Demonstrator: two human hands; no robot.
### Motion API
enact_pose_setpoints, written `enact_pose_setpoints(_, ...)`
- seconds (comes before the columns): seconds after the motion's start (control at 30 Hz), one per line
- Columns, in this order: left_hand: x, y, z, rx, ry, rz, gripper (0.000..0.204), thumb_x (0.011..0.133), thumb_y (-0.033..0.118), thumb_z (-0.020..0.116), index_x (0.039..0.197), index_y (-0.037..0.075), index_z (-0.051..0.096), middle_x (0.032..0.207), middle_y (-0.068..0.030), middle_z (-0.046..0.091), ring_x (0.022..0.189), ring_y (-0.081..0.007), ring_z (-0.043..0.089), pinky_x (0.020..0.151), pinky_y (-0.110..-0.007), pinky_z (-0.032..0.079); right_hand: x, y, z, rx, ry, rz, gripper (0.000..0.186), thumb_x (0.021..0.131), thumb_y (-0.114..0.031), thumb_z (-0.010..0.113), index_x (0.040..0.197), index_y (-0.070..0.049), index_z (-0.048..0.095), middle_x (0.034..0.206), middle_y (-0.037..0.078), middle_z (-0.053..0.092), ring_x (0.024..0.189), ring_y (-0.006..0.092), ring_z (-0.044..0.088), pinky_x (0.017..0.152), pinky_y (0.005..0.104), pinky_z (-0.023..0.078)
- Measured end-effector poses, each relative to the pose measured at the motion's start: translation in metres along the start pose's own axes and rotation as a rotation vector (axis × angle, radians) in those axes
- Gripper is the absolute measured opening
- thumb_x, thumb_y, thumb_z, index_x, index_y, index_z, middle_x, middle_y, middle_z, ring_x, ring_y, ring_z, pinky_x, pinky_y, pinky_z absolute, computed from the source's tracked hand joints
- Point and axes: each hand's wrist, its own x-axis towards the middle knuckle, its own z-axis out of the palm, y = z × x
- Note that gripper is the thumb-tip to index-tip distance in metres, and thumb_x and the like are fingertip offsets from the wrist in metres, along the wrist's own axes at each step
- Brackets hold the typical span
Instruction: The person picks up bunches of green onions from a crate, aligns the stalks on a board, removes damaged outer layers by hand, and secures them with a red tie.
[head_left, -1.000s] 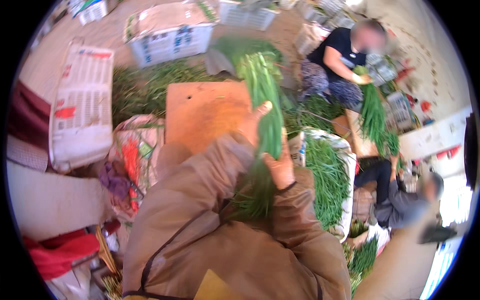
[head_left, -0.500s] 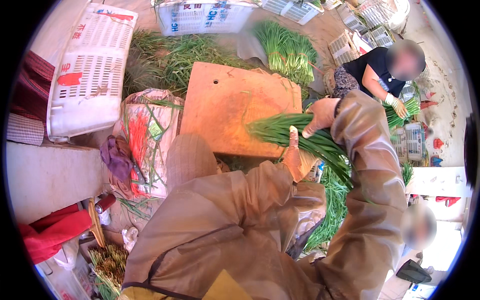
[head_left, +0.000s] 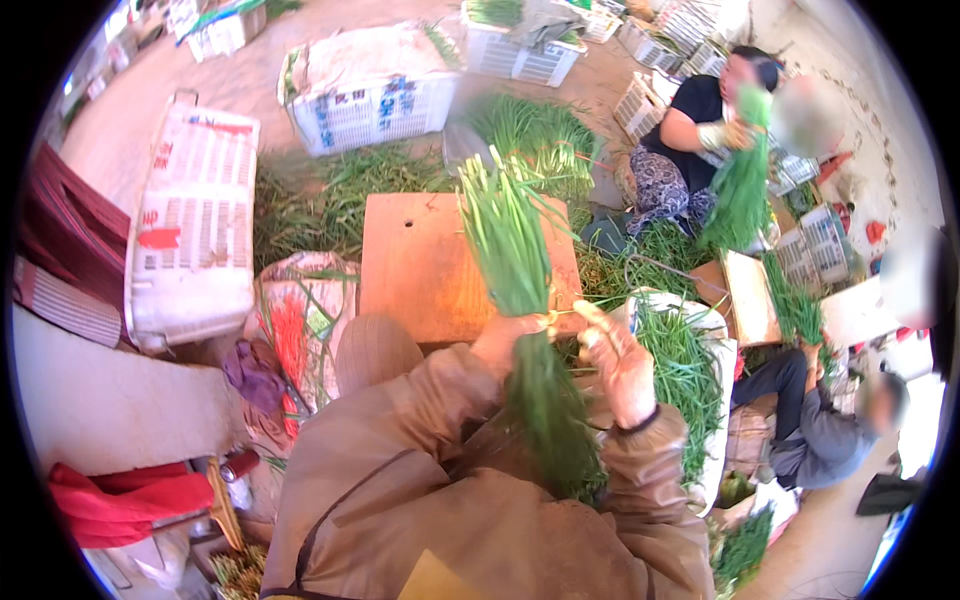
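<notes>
My left hand point(head_left: 502, 340) grips a bunch of garlic chives point(head_left: 512, 255) around its middle. Pale cut ends of the bunch point up and away, over the wooden board point(head_left: 410, 270), while the dark leaves hang toward my lap, blurred by motion. My right hand point(head_left: 622, 372) is just right of the bunch, its fingers stretched toward the left hand and partly apart. Something thin and yellowish shows between the two hands, too small to make out. Brown waterproof sleeves cover both my arms.
Loose chives fill a white-lined container point(head_left: 680, 370) on the right. Red ties point(head_left: 290, 340) lie on a sack at left. White crates point(head_left: 195, 220) stand left and behind the board, by loose greens point(head_left: 350, 205). Two co-workers sit to the right; one lifts a green bunch point(head_left: 740, 190).
The bunch went from lying over the board's right side to upright in my left hand. My right hand let go and drew nearer. The view shifted; a co-worker raised a bunch.
</notes>
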Motion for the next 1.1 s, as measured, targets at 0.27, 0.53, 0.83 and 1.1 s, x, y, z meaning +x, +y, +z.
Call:
enact_pose_setpoints(0.27, -0.107, 0.071, 0.039, 0.962, 0.041, -0.197, 0.048, 0.068, 0.012, 0.074, 0.110, -0.001, 0.055, 0.094, -0.0079, 0.063, 0.083, -0.0167, 0.061, 0.072, -0.031, 0.051, 0.103, 0.019, 0.062, 1.039, 0.255, -0.210, 0.054, 0.089, -0.031, 0.058, 0.128, 0.003, 0.042, 0.123, 0.011, 0.050, 0.111, 0.0205, 0.046, 0.096, 0.0324, 0.035)
enact_pose_setpoints(0.53, -0.189, 0.094, 0.044, 1.056, -0.024, -0.387, 0.090, 0.056, 0.028, 0.084, 0.132, 0.003, 0.043, 0.132, -0.0097, 0.047, 0.123, -0.0235, 0.041, 0.105, -0.037, 0.028, 0.115, 0.017, -0.016, 0.991, 0.610, -0.120, 0.022, 0.095, -0.019, 0.045, 0.100, -0.001, 0.056, 0.070, 0.006, 0.058, 0.053, 0.0111, 0.052, 0.047, 0.0256, 0.048)
enact_pose_setpoints(0.83, -0.208, 0.080, 0.090, 1.142, 0.013, -0.244, 0.087, 0.058, 0.025, 0.084, 0.131, 0.004, 0.042, 0.124, -0.0067, 0.051, 0.112, -0.0177, 0.046, 0.096, -0.033, 0.036, 0.034, 0.058, -0.042, -0.219, 0.190, -0.085, 0.054, 0.077, -0.040, 0.067, 0.118, -0.007, 0.056, 0.110, 0.020, 0.060, 0.103, 0.0328, 0.056, 0.091, 0.0400, 0.043)
enact_pose_setpoints(1.1, -0.211, 0.075, 0.071, 1.122, 0.198, -0.514, 0.076, 0.061, 0.018, 0.081, 0.127, 0.004, 0.046, 0.113, -0.0045, 0.056, 0.102, -0.0153, 0.051, 0.088, -0.032, 0.041, 0.021, 0.034, 0.040, -1.069, 0.564, -0.486, 0.032, 0.082, -0.040, 0.056, 0.076, -0.009, 0.060, 0.085, 0.007, 0.060, 0.084, 0.0223, 0.057, 0.068, 0.0370, 0.045)
